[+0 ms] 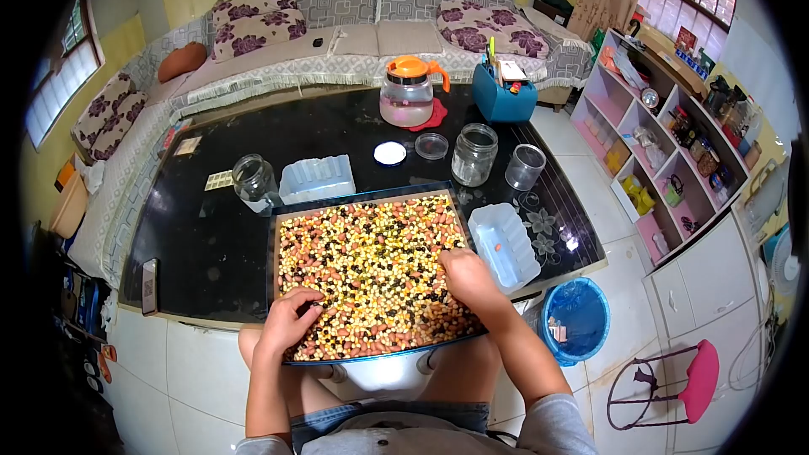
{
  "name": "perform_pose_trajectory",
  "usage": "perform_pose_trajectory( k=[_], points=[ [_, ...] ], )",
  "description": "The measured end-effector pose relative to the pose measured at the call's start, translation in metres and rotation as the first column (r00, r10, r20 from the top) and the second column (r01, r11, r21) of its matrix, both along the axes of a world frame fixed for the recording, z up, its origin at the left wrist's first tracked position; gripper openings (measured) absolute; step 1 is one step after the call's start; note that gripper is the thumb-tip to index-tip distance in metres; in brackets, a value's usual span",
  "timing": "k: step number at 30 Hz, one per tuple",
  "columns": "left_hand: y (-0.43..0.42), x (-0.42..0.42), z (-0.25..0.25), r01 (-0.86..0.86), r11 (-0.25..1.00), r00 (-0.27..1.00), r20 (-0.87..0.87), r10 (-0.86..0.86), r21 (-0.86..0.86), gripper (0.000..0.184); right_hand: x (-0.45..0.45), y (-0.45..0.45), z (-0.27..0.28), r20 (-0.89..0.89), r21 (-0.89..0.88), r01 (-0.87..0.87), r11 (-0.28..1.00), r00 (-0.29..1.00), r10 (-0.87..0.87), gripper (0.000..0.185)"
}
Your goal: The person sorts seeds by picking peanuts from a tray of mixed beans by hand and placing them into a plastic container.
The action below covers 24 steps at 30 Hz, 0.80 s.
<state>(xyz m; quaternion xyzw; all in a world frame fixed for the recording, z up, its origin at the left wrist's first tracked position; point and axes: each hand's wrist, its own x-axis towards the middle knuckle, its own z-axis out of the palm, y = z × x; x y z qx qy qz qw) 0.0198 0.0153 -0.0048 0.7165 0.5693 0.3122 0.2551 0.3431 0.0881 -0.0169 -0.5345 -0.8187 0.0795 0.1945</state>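
Note:
A shallow tray [273, 270] full of mixed yellow corn kernels, black beans and reddish peanuts [366, 265] rests on my lap against the table's near edge. At the tray's lower left, my left hand [295, 317] touches the mix with its fingers curled; a dark bean shows by the fingertips. Over the tray's right side lies my right hand [465, 276], its fingers bent down into the mix, and what they hold is hidden. Right of the tray is a clear plastic container [506, 248] with one reddish piece inside. Another clear plastic container [317, 179] stands behind the tray.
The black table [202, 244] bears glass jars [474, 156] [254, 183], a clear cup [525, 167], lids [390, 154], an orange-lidded pitcher [408, 97], a teal organizer [504, 97] and a phone [150, 286]. A blue-lined bin [581, 320] and pink stool [699, 382] stand right.

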Motion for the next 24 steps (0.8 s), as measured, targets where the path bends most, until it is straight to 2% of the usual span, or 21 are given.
perform_pose_trajectory(
  k=[5, 8, 11, 17, 20, 22, 23, 24],
  points=[
    [-0.001, 0.002, 0.002, 0.001, 1.000, 1.000, 0.001, -0.001, -0.007, 0.021, 0.013, -0.003, 0.033, -0.100, 0.121, 0.023, 0.992, 0.995, -0.011, 0.013],
    [0.000, 0.001, 0.002, 0.001, 1.000, 1.000, -0.017, -0.001, -0.002, 0.021, 0.029, 0.003, 0.045, -0.164, 0.275, 0.127, 0.953, 0.983, -0.083, 0.013],
    [-0.001, 0.001, 0.001, 0.004, 1.000, 1.000, -0.019, -0.004, 0.002, 0.021, 0.048, 0.007, 0.049, -0.191, 0.276, 0.228, 0.934, 0.965, -0.179, 0.013],
    [0.000, 0.000, -0.002, 0.001, 1.000, 1.000, -0.025, -0.001, 0.005, 0.021, 0.063, 0.007, 0.042, -0.164, 0.250, 0.271, 0.930, 0.958, -0.235, 0.014],
    [0.000, -0.001, -0.004, -0.004, 1.000, 1.000, -0.028, 0.004, -0.001, 0.021, 0.048, -0.004, 0.048, -0.222, 0.218, 0.268, 0.938, 0.950, -0.220, 0.017],
    [0.001, -0.001, -0.003, -0.008, 1.000, 1.000, -0.030, 0.007, -0.006, 0.020, 0.034, -0.008, 0.045, -0.289, 0.225, 0.188, 0.956, 0.950, -0.119, 0.013],
    [0.001, 0.000, -0.003, -0.007, 1.000, 0.999, -0.032, 0.007, -0.008, 0.020, 0.028, -0.009, 0.041, -0.290, 0.223, 0.189, 0.956, 0.949, -0.120, 0.013],
    [0.000, 0.000, -0.003, -0.010, 1.000, 1.000, -0.028, 0.010, -0.008, 0.020, 0.022, -0.009, 0.034, -0.259, 0.187, 0.114, 0.976, 0.964, -0.063, 0.013]
  ],
)
